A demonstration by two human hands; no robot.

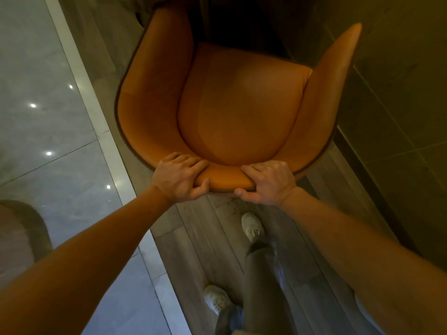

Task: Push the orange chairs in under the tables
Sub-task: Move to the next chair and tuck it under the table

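Orange chair (pixel 237 112), dark-brown rim; grey wood-grain planks (pixel 205 238); glossy grey-blue tiles (pixel 36 68); pale shoes (pixel 251 227).

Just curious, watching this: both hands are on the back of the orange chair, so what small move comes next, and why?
Probably a short push straight forward. The left hand and right hand already grip the orange chair by its backrest, and its front edge meets the dark space ahead.
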